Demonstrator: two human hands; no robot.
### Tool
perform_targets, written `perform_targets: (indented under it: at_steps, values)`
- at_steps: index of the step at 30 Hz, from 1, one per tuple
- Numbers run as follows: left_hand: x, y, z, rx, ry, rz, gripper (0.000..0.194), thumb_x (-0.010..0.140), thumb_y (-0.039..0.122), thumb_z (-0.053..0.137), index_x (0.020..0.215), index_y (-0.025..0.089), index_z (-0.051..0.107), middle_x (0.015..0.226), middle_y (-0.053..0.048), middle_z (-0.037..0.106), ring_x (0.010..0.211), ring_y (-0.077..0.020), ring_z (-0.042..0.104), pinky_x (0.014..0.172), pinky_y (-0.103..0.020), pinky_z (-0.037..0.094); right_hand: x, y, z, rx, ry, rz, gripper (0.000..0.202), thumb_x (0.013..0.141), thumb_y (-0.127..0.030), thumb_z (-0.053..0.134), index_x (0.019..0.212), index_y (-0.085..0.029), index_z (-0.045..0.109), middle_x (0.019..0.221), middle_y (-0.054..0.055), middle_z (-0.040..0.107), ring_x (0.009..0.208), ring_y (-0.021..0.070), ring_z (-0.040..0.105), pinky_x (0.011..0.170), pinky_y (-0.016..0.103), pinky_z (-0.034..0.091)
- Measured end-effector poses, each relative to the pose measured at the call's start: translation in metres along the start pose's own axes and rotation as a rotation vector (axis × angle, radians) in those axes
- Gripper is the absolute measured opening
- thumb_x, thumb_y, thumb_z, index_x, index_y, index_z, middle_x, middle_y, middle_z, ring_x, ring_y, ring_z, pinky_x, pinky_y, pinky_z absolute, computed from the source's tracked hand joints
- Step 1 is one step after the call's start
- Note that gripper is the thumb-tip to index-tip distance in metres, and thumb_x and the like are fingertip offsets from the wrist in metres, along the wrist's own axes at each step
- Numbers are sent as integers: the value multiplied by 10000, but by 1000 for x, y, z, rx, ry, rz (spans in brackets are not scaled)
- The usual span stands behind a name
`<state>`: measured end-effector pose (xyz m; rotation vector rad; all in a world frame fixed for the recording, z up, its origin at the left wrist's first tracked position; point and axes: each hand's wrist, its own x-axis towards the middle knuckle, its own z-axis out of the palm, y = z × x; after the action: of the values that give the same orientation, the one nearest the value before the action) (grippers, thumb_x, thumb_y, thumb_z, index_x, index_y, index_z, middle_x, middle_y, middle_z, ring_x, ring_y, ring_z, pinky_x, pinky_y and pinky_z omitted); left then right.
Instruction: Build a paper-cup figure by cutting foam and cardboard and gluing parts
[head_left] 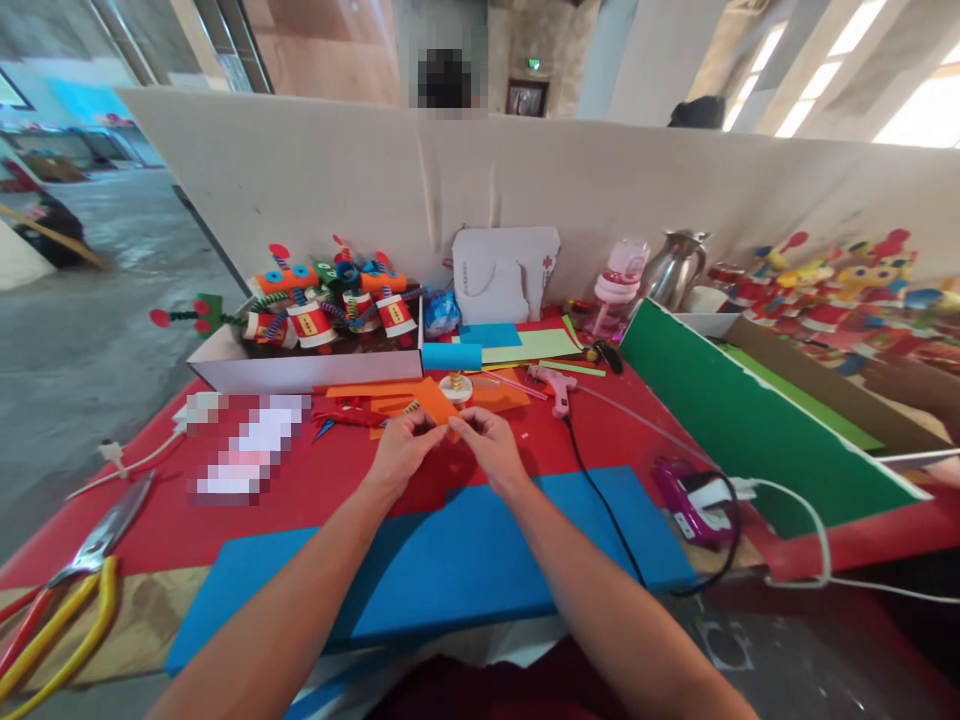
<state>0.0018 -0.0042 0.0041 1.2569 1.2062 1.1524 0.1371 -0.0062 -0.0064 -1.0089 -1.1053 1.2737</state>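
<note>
Both my hands meet over the middle of the red-covered table, fingers pinched on one small piece of orange paper [435, 400]. My left hand [405, 450] grips its lower left edge, and my right hand [486, 440] has its lower right corner. Just behind the fingers stands a white paper cup [457, 388] with a striped coil on top, partly hidden by the paper. More orange strips [352, 392] lie flat behind my hands. A pink glue gun [556, 388] rests to the right, its black cord running toward me.
A white box [315, 372] of decorated paper-cup figures stands at the back left. Scissors with yellow and red handles [94, 560] lie front left. A blue board [450, 570] lies under my forearms. A purple power strip [690, 500] and a green-sided box [750, 430] stand right.
</note>
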Motion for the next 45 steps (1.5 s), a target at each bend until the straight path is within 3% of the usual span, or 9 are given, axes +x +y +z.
perform_targets:
  at_steps: [7, 12, 20, 30, 35, 39, 45]
  values:
    - [1, 2, 1, -40, -23, -2, 294, 581, 391, 738, 563, 157, 561, 539, 15, 535, 535, -104, 437, 534, -247, 331, 3, -1, -4, 59, 99, 29, 398, 721, -565, 625, 647, -174, 652, 599, 1, 601, 568, 125, 500, 570, 253, 390]
    - [1, 2, -1, -40, -16, 12, 303, 609, 407, 728, 580, 154, 564, 555, 17, 547, 538, -99, 446, 531, -237, 337, 2, -5, -6, -17, 47, 0, 248, 631, -409, 748, 646, -180, 655, 600, -19, 606, 567, 112, 488, 567, 239, 380]
    - [-2, 5, 4, -83, -155, -65, 348, 601, 467, 744, 651, 150, 611, 581, 14, 554, 538, -93, 448, 537, -233, 372, 0, -3, -1, 64, 61, -44, 166, 669, -341, 722, 658, -188, 656, 618, -22, 634, 602, 121, 543, 637, 255, 435]
    - [1, 1, 3, 106, -126, 83, 425, 663, 508, 674, 513, 169, 466, 495, 46, 449, 511, -86, 368, 500, -227, 295, 0, -4, -1, 37, 86, -67, 170, 674, -343, 712, 655, -186, 648, 624, -22, 621, 612, 122, 530, 641, 256, 433]
    - [2, 1, 4, 127, -135, 124, 423, 674, 533, 659, 533, 167, 500, 510, 35, 471, 534, -101, 397, 517, -235, 321, 1, -4, -1, 76, 98, -35, 197, 657, -370, 730, 666, -191, 647, 641, -19, 627, 619, 125, 543, 654, 263, 451]
    - [1, 2, 5, 124, -123, 148, 411, 677, 519, 659, 531, 168, 504, 500, 40, 461, 520, -96, 376, 505, -229, 311, 0, -4, 1, 95, 31, 25, 241, 629, -398, 756, 735, -194, 682, 689, 3, 675, 686, 159, 596, 714, 293, 487]
    - [1, 1, 4, 156, -120, 147, 411, 683, 510, 653, 518, 171, 489, 504, 36, 470, 526, -99, 388, 516, -235, 329, -1, -4, 1, 91, 10, 21, 199, 653, -389, 746, 677, -198, 695, 634, -3, 670, 651, 156, 597, 701, 292, 487]
